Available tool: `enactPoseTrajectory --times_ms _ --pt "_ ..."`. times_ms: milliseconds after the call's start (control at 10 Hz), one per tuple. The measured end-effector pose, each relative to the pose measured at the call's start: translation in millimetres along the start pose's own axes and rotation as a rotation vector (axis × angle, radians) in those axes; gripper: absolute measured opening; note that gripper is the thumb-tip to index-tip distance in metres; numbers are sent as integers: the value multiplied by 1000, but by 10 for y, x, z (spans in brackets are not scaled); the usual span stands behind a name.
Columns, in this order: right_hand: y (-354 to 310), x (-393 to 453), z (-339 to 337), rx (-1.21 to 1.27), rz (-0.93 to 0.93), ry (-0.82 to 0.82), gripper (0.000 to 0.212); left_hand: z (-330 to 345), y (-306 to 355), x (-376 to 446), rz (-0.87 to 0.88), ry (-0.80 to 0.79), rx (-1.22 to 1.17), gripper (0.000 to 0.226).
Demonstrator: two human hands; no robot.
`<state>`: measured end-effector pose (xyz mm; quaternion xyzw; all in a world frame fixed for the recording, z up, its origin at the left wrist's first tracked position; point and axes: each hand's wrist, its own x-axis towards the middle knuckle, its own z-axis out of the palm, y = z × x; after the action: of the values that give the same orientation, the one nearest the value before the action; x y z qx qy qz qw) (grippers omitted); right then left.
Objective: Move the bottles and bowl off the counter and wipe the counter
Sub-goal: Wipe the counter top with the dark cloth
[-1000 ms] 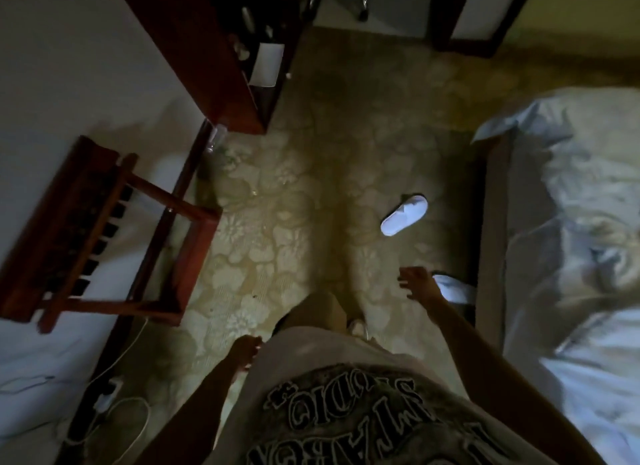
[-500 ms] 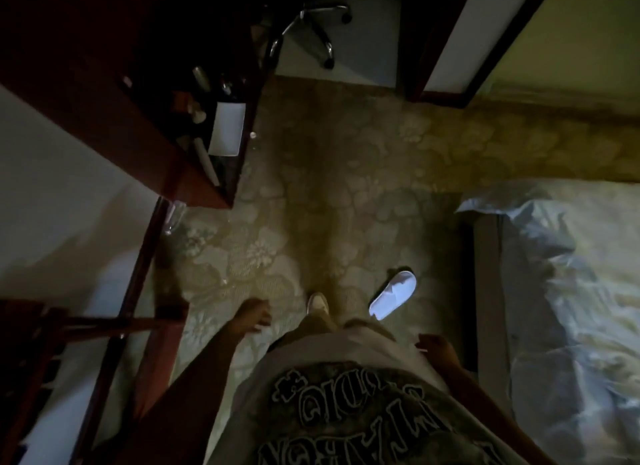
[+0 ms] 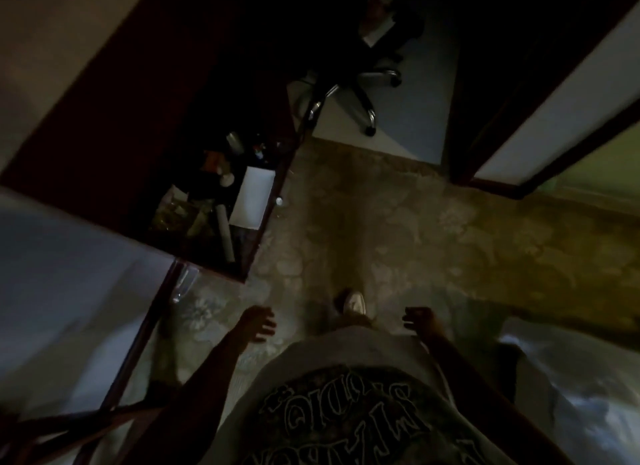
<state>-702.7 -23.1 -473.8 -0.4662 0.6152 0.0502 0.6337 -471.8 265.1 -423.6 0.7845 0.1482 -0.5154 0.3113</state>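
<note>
A dark wooden counter [image 3: 266,218] stands ahead on the left, dimly lit and cluttered. On it lie a white sheet [image 3: 252,201], a pale bottle on its side [image 3: 224,234], a small white cap-like item [image 3: 227,179] and several dark bottles and jars I cannot make out. No bowl is discernible in the gloom. My left hand [image 3: 258,322] hangs over the carpet below the counter's near corner, fingers apart, holding nothing. My right hand [image 3: 420,321] is loosely curled and empty, level with it on the right.
A clear glass [image 3: 185,284] stands on the floor by the wall under the counter's corner. An office chair [image 3: 360,90] on wheels sits beyond the counter. A wooden rack [image 3: 69,426] is at lower left, a bed [image 3: 571,388] at lower right. Patterned carpet [image 3: 398,239] lies ahead.
I have walked forward: the counter and chair are nearer, the rack and bed slid back, and the white slipper has left view. Both hands swing empty at my sides.
</note>
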Motion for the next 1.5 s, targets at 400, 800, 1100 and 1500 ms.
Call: enactPoseTrajectory --times_ms 400,800,1100,1500 --pt "-4336 752 1404 -259 -693 -194 36 -487 2822 625 278 224 -295 16" --pt "-7960 378 3067 -388 -1484 -336 36 -2090 6349 -483 1221 768 -232 11" --pt "-9323 319 4233 -1019 -1954 -427 66 -3104 7193 -124 735 1213 237 39" --pt "-9531 462 4928 -1381 -2155 -803 68 -2853 6635 -190 389 1413 399 57"
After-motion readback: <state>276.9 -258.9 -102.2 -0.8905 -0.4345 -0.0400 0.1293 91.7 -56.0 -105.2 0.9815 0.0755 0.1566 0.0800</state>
